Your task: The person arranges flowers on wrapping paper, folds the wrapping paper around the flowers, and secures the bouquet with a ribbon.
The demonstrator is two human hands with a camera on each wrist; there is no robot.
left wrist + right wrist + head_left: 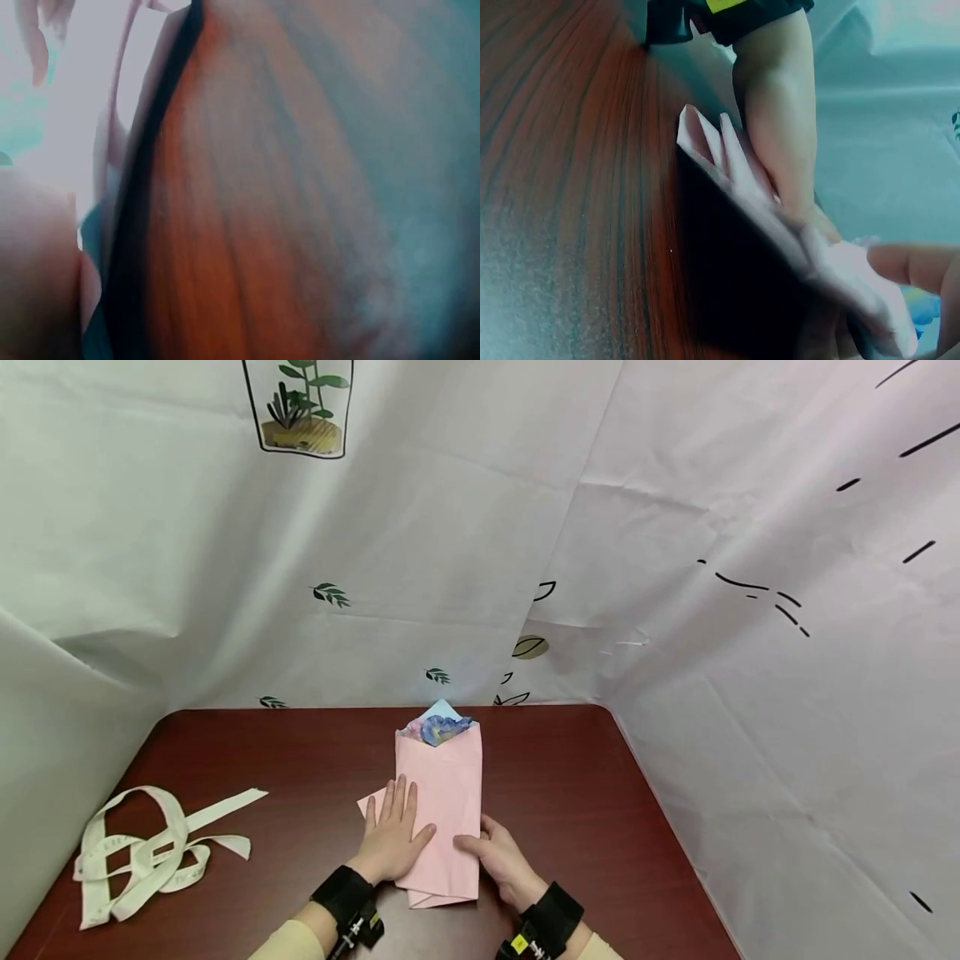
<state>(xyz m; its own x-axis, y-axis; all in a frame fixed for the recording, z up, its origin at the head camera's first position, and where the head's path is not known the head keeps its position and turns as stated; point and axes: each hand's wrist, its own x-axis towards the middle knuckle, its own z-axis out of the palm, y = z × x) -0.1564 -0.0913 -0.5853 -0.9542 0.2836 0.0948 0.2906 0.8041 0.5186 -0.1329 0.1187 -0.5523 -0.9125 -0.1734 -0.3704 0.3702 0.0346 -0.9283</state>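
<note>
A pink sheet of folded wrapping paper (446, 785) lies lengthwise on the table, with a blue and purple flower (442, 729) and a pale blue paper tip (441, 707) showing at its far end. My left hand (390, 845) rests flat on the paper's left side, fingers spread. At the right edge, my right hand (508, 862) pinches the paper, thumb on top and fingers beneath. The right wrist view shows layered folds in the pink paper (742, 184) and its edge lifted off the table. The left wrist view is blurred and washed out.
A loosely tangled white ribbon (176, 831) lies on the left of the dark red-brown wooden table (600, 827). A white printed cloth (435, 527) hangs behind the table and along both sides.
</note>
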